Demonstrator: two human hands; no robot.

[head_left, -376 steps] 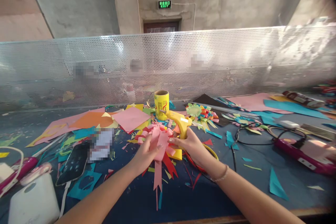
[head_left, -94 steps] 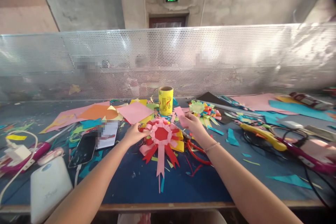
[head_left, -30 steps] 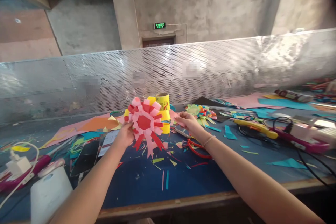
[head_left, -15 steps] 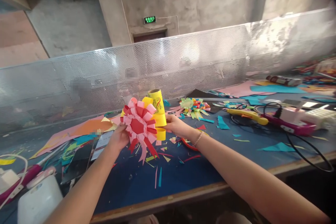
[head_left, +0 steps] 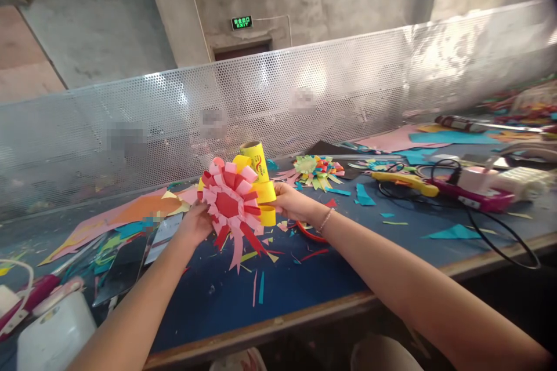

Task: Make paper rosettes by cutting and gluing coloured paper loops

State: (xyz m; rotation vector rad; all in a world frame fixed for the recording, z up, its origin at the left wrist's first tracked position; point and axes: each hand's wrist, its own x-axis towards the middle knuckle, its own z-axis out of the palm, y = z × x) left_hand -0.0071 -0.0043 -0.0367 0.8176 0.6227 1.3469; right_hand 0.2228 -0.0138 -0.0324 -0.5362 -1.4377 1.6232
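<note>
I hold a paper rosette (head_left: 230, 206) upright above the blue table (head_left: 304, 290). It has a red centre, pink and red looped petals, yellow loops at the back and red and pink tails hanging down. My left hand (head_left: 194, 225) grips its left edge with closed fingers. My right hand (head_left: 290, 202) pinches the yellow loops on its right side. A yellow roll (head_left: 255, 157) stands just behind the rosette.
Coloured paper sheets (head_left: 143, 208) and scraps litter the table. A finished multicolour paper flower (head_left: 317, 169) lies behind my right hand. A yellow glue gun (head_left: 404, 181), cables and a pink device (head_left: 472, 197) lie at right. A phone (head_left: 119, 266) and white object (head_left: 56, 336) sit at left. Perforated metal screen (head_left: 348, 93) behind.
The glue gun was put down to the right. The rosette went from lying flat on the table to being lifted upright by my left hand; my right hand has now moved onto its yellow loops.
</note>
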